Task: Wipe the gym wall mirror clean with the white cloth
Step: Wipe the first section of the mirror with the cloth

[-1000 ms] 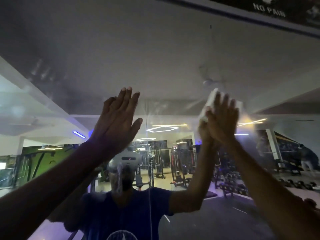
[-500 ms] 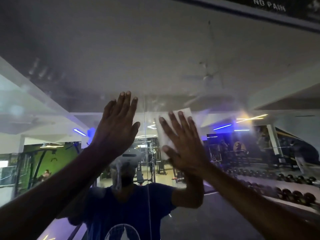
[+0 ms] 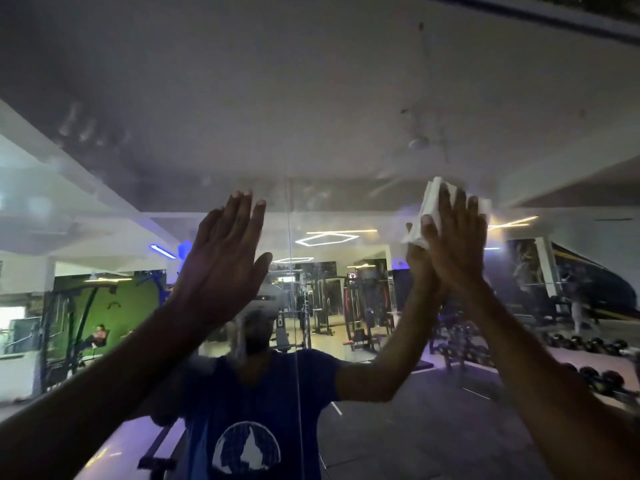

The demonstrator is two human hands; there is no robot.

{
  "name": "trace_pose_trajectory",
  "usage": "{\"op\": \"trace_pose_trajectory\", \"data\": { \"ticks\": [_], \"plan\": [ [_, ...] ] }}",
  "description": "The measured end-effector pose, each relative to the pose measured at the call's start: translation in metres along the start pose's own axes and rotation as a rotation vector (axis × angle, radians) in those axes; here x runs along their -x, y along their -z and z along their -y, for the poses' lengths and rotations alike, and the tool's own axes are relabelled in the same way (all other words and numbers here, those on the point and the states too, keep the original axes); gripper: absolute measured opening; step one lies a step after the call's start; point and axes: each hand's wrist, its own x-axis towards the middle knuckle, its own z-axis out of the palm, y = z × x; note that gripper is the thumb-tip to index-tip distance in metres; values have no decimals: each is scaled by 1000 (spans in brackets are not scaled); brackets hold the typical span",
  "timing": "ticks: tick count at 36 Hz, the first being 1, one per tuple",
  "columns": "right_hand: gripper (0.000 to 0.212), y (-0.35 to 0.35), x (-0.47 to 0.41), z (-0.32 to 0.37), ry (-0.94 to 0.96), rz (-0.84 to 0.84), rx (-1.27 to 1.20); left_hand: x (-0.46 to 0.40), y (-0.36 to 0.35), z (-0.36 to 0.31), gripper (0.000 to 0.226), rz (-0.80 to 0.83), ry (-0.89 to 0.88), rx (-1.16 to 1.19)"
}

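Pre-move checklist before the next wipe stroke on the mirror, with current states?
1. White cloth under right hand, pressed flat to the wall mirror: ok.
2. Left hand open, bracing on the glass: ok.
3. Finger smudges at upper left not wiped: not ok.
4. Vertical panel seam between the hands, free of the cloth: ok.
5. Cloth dampness: cannot tell.
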Motion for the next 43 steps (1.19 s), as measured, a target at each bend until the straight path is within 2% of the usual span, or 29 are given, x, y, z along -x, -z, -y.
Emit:
{"op": "trace_pose_trajectory", "data": {
  "ticks": [1, 2, 5, 7, 8, 9, 11, 13, 14, 15, 16, 18, 19, 20, 22, 24, 26, 27, 29, 31, 32, 33, 34, 37, 38, 39, 40, 43],
  "plan": [
    [83, 6, 12, 19, -60, 8, -19, 1, 1, 1, 75, -2, 4, 0],
    [90, 8, 35, 45, -12, 14, -20, 1, 2, 1, 75, -10, 9, -5],
    [88, 16, 121, 93, 511, 170, -107, 0, 0, -2, 76, -6, -1, -15],
    [79, 15, 107, 73, 712, 217, -82, 1, -2, -2, 76, 5, -15, -20],
    [75, 10, 80, 54, 697, 179, -39, 1, -3, -1, 76, 5, -24, -27],
    [75, 5, 48, 33, 590, 146, -18, 2, -5, 0, 75, -1, -29, -37],
    [75, 7, -10, 2, 228, 105, -5, 4, -6, 3, 74, -16, -39, -51],
    [80, 11, -24, 16, -27, 68, -32, 4, -7, 3, 74, -24, -39, -54],
    [82, 10, -11, 38, -31, 30, -20, 3, -7, 3, 74, -28, -38, -54],
    [83, 10, 13, 65, 71, 32, 4, 3, -7, 2, 74, -31, -36, -51],
    [84, 9, 42, 88, 263, 41, 15, 3, -6, 1, 74, -36, -31, -47],
    [82, 13, 87, 107, 623, 164, -62, 4, -6, 2, 73, -45, -37, -40],
    [78, 16, 81, 102, 735, 190, -80, 5, -6, 4, 73, -40, -49, -42],
    [74, 15, 62, 90, 773, 148, -68, 6, -6, 8, 73, -31, -64, -54],
    [70, 7, -1, 60, 592, 69, -33, 7, -6, 14, 73, -15, -84, -81],
    [72, 10, -56, 41, 229, 32, -46, 7, -6, 16, 72, -9, -101, -87],
    [78, 9, -59, 61, 46, -19, -57, 6, -4, 16, 73, -3, -96, -90],
    [80, 8, -39, 83, 91, -30, -31, 5, -3, 16, 73, 2, -92, -90],
    [80, 8, 20, 119, 401, 49, -30, 5, -2, 16, 74, 22, -79, -88],
    [78, 13, 56, 123, 688, 160, -119, 3, 1, 17, 71, 31, -93, -84],
    [76, 14, 48, 114, 757, 157, -114, 1, 4, 18, 69, 21, -108, -77],
    [74, 11, 28, 102, 759, 103, -80, -2, 8, 20, 66, -1, -118, -69],
    [74, 7, -1, 87, 685, 59, -57, -4, 13, 21, 61, -34, -128, -63],
    [76, 9, -74, 63, 230, 15, -66, -18, 32, 23, 35, -147, -166, -54],
    [77, 9, -74, 75, 126, -1, -79, -25, 37, 24, 26, -181, -162, -45],
    [79, 7, -62, 93, 111, -35, -74, -32, 40, 27, 21, -206, -147, -30],
    [79, 7, -39, 114, 191, -33, -54, -39, 40, 30, 23, -216, -123, -16],
    [76, 11, 27, 136, 641, 108, -117, -57, 35, 43, 67, -102, -15, 2]
  ]
}}
